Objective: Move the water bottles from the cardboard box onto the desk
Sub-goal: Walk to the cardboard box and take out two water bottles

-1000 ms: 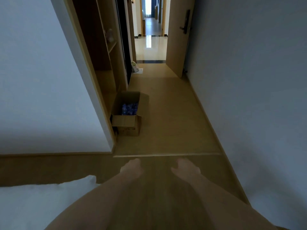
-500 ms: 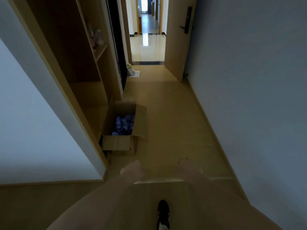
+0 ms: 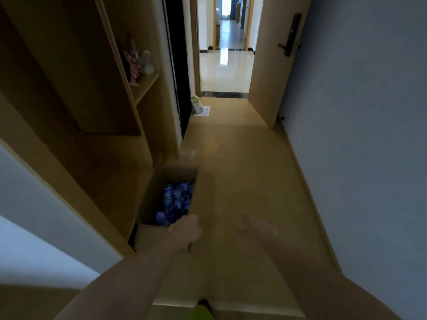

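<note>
Far left of the frame, there's a pale wall, then the wooden shelving unit (image 3: 97,93) climbing the upper left, a few small items sitting on its shelf (image 3: 138,65). Lower centre-left, here's the prize: the cardboard box (image 3: 147,204) on the floor (image 3: 249,172), tucked right against the foot of that unit, flaps open, and the water bottles (image 3: 176,202) packed inside, blue labels showing, none lifted out as far as can be seen. The left hand (image 3: 186,229) is stretched forward, hanging over the box's near edge, knuckles up; its fingers curl under and hold nothing visible, though whether they touch the cardboard can't be told. Just to the right, the right hand (image 3: 256,227) reaches over bare floor, fingers loosely apart and empty, blurred. Upper centre, an open door (image 3: 270,65) leads to a bright corridor; the right side is blue-grey wall. No table in view at all. By my reading the job has barely begun: every bottle is in the box, so grasping, carrying and setting down all remain.
</note>
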The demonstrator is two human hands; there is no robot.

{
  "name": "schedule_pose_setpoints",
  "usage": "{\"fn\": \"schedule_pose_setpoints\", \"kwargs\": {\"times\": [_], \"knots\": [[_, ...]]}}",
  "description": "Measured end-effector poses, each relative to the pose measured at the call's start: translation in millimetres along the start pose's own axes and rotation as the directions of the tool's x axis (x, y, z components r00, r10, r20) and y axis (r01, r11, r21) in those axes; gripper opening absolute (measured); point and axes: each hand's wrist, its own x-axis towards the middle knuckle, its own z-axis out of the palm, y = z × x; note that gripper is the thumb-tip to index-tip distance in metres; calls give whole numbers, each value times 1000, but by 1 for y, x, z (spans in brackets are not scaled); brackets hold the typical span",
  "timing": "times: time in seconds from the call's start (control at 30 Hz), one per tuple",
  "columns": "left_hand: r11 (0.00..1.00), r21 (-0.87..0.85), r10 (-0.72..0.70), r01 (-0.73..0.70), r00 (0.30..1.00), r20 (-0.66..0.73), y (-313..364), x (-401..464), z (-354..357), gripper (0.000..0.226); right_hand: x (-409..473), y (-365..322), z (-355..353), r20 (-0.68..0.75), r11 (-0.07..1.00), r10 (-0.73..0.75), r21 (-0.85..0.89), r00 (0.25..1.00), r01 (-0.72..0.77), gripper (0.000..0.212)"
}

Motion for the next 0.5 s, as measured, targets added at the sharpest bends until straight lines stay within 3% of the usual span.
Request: {"fn": "schedule_pose_setpoints", "kwargs": {"times": [0.2,0.33,0.5], "knots": [[999,0,-42,42,998,41,-11,98,-36,29,115,-27,-35,49,998,-46,-50,998,48,46],[997,-19,-74,75,996,53,-26,176,-79,15,201,-58,-62,42,989,-97,-105,994,101,46],[986,-35,-162,166,983,80,-41,248,-128,24,286,-105,-93,53,980,-139,-138,989,145,47]]}}
